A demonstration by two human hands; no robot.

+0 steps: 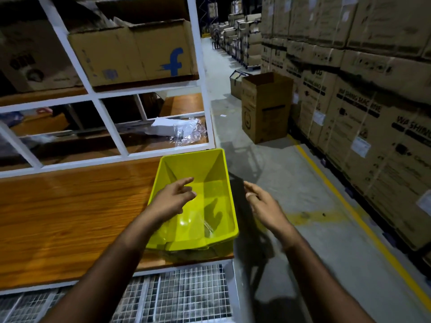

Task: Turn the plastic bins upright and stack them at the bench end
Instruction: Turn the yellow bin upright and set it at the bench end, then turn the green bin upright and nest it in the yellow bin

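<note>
A yellow plastic bin (pixel 210 164) stands upright at the right end of the wooden bench (pixel 70 213), its open top facing up. It looks nested in another yellow bin, whose rim (pixel 186 247) shows along the near edge. My left hand (pixel 173 198) hovers over the bin's left wall, fingers spread, holding nothing. Just off the bin's right side and past the bench end, my right hand (pixel 261 203) is open and not touching the bin.
A white shelf frame (pixel 109 127) rises behind the bench with cardboard boxes (pixel 133 52) and clear plastic wrap (pixel 189 134) on it. An open carton (pixel 265 108) stands on the concrete aisle floor. Stacked washing-machine cartons (pixel 363 108) line the right. Wire mesh (pixel 177 292) lies below the bench edge.
</note>
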